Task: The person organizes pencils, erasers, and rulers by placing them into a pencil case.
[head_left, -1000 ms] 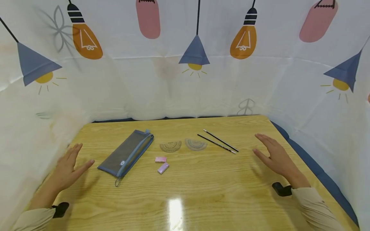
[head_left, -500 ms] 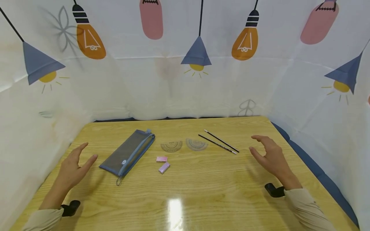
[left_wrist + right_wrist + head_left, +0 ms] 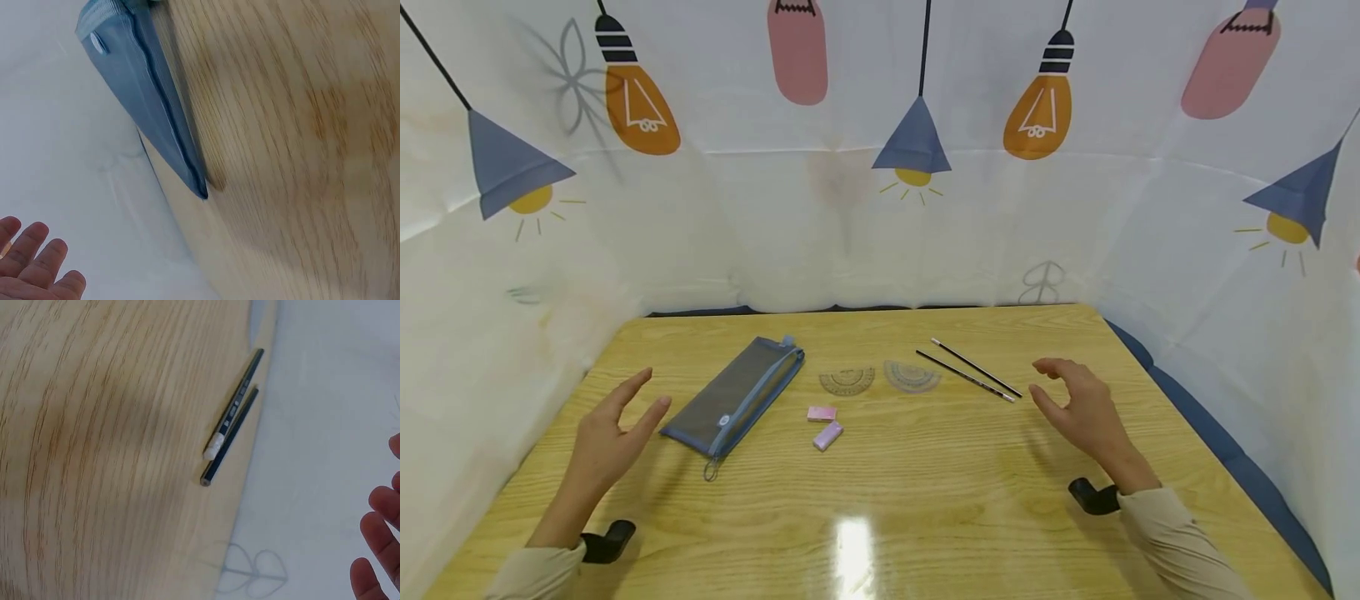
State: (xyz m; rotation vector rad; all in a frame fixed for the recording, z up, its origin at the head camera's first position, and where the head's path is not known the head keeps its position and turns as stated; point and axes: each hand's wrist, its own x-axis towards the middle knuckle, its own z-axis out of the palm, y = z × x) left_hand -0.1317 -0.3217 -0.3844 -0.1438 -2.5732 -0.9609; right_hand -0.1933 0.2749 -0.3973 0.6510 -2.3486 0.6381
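Brought inward over the table (image 3: 955,508) since the earlier frame: left hand (image 3: 608,442) and right hand (image 3: 1084,417), both clear of every item.
Judging by the layout, looks like the very start: nothing picked up, all 7 items lying loose. Holds the left hand beside the pencil case (image 3: 727,387), toward the left edge, thumb parted from gently bent fingers, pinching nothing; holds the right hand toward the right edge, near 2 pencils (image 3: 966,377), thumb likewise parted from curved fingers, also pinching nothing. Leaves the pencil case slanting by the far left corner, the pencils nearer the far right corner, 2 protractors (image 3: 847,382) side by side between them, and 2 erasers (image 3: 828,436) further from the far edge, all untouched.
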